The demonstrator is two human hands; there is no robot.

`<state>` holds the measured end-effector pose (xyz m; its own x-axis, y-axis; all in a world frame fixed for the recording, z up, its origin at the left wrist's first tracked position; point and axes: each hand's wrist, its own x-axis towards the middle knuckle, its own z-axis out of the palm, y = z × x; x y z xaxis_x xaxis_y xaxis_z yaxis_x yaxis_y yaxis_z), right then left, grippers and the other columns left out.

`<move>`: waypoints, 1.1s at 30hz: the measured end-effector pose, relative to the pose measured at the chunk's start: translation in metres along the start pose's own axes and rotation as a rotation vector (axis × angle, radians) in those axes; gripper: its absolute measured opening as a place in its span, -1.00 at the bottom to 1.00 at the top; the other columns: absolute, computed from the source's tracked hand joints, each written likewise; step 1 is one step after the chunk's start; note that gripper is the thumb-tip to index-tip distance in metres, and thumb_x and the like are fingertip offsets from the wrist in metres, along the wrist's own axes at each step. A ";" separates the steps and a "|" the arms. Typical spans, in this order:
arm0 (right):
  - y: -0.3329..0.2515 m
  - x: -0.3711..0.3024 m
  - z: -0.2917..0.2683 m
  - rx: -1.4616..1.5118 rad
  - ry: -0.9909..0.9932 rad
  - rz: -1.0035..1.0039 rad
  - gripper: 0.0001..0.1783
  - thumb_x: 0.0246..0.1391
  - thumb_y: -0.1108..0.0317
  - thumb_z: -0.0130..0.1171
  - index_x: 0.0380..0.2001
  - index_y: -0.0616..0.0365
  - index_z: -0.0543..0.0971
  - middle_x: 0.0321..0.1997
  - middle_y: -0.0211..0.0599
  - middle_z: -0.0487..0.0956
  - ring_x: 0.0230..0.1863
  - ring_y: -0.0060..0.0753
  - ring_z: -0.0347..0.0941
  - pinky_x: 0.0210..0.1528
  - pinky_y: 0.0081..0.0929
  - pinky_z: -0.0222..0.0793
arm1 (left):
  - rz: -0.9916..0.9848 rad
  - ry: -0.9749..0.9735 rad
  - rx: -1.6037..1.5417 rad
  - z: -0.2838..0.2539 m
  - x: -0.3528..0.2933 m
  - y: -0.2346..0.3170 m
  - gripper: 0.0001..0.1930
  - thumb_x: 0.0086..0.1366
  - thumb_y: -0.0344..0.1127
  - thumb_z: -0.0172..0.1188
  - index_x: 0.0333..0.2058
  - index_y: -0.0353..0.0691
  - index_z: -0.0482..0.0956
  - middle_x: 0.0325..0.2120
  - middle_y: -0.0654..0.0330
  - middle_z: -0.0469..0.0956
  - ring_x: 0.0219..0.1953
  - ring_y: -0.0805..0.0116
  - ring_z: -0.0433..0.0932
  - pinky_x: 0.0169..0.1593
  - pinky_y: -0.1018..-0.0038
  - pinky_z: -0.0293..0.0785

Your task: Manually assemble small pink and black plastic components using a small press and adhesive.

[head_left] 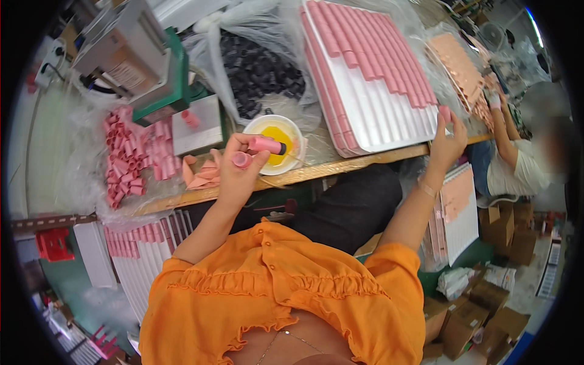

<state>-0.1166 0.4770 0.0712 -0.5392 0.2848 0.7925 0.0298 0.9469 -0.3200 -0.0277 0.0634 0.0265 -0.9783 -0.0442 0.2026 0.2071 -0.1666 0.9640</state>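
Observation:
My left hand (pixel 234 176) is closed around a pink tube (pixel 261 144) with a black end piece (pixel 282 148), held over a white bowl (pixel 250 128) of yellow liquid. A second short pink tube (pixel 241 160) sits in the same hand, its round end showing. At the near right corner of a ribbed white tray (pixel 365 131), my right hand (pixel 449 143) pinches a small pink tube (pixel 444 113). Rows of pink tubes (pixel 371 45) fill the tray's far part, lying in its grooves.
A plastic bag of black end pieces (pixel 258 70) lies behind the bowl. Loose pink tubes (pixel 128 155) are heaped at left, beside a green-and-grey machine (pixel 161 91). Peach-coloured pieces (pixel 204 173) lie along the wooden table edge (pixel 304 174). Another person (pixel 520 155) works at far right.

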 end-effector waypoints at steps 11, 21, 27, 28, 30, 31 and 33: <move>-0.261 -0.142 -0.024 1.014 -0.770 -0.200 -0.66 -0.12 0.39 0.42 -0.19 0.18 0.66 -0.31 -0.23 0.62 -0.27 -0.24 0.50 -0.20 -0.40 0.39 | -0.052 0.042 -0.041 -0.052 -0.027 0.022 -0.71 0.29 -0.34 0.27 -0.11 -0.28 0.40 -0.11 0.22 0.51 -0.05 0.46 0.49 0.08 0.51 0.36; -0.309 -0.154 0.016 0.955 -1.036 -0.240 -0.66 -0.02 0.45 0.29 -0.14 0.23 0.50 -0.22 -0.19 0.60 -0.13 -0.21 0.51 -0.05 -0.43 0.37 | 0.049 0.210 0.362 -0.135 -0.005 0.014 -0.62 0.15 -0.47 0.31 -0.05 -0.26 0.44 0.09 0.00 0.41 0.07 0.21 0.49 0.13 0.31 0.40; -0.371 -0.159 0.079 0.738 -0.919 -0.246 -0.54 -0.08 0.28 0.36 -0.10 0.10 0.46 -0.16 -0.11 0.56 0.00 0.00 0.43 -0.05 -0.10 0.26 | 0.031 0.112 0.930 -0.160 0.053 0.004 -0.55 0.19 -0.50 0.24 0.07 -0.25 0.38 0.01 -0.02 0.53 -0.03 0.30 0.58 -0.10 0.43 0.52; -0.378 -0.162 0.086 0.720 -0.922 -0.219 -0.54 -0.13 0.29 0.39 -0.12 0.08 0.50 -0.10 -0.19 0.54 0.07 -0.05 0.37 -0.01 -0.11 0.18 | -0.019 0.219 0.755 -0.164 0.052 0.007 -0.59 0.16 -0.53 0.22 0.01 -0.27 0.40 -0.07 -0.03 0.57 -0.03 0.24 0.59 -0.06 0.39 0.50; -0.389 -0.164 0.099 0.703 -0.875 -0.230 -0.57 -0.15 0.29 0.40 -0.16 0.08 0.53 -0.12 -0.22 0.54 0.05 -0.07 0.36 -0.02 -0.12 0.19 | 0.045 0.336 0.589 -0.169 0.050 0.014 -0.63 0.13 -0.56 0.17 -0.05 -0.28 0.43 -0.22 -0.05 0.61 -0.16 0.01 0.62 -0.12 0.29 0.50; -0.393 -0.167 0.102 0.694 -0.842 -0.238 -0.60 -0.18 0.30 0.41 -0.19 0.08 0.57 -0.14 -0.26 0.53 0.03 -0.08 0.36 -0.03 -0.13 0.20 | 0.043 0.342 0.591 -0.171 0.049 0.014 -0.63 0.13 -0.56 0.17 -0.05 -0.28 0.43 -0.22 -0.05 0.61 -0.16 0.01 0.62 -0.12 0.29 0.50; -0.395 -0.170 0.108 0.655 -0.845 -0.253 -0.63 -0.19 0.31 0.41 -0.23 0.07 0.60 -0.15 -0.29 0.53 0.02 -0.09 0.35 -0.04 -0.13 0.20 | 0.180 0.337 0.823 -0.173 0.051 0.011 -0.70 0.10 -0.54 0.18 -0.13 -0.30 0.46 -0.33 -0.06 0.60 -0.24 -0.09 0.60 -0.18 0.27 0.50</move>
<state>-0.1274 0.0381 0.0073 -0.8767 -0.3370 0.3432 -0.4809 0.6298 -0.6100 -0.0735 -0.1107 0.0178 -0.8505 -0.3086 0.4258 0.1587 0.6214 0.7673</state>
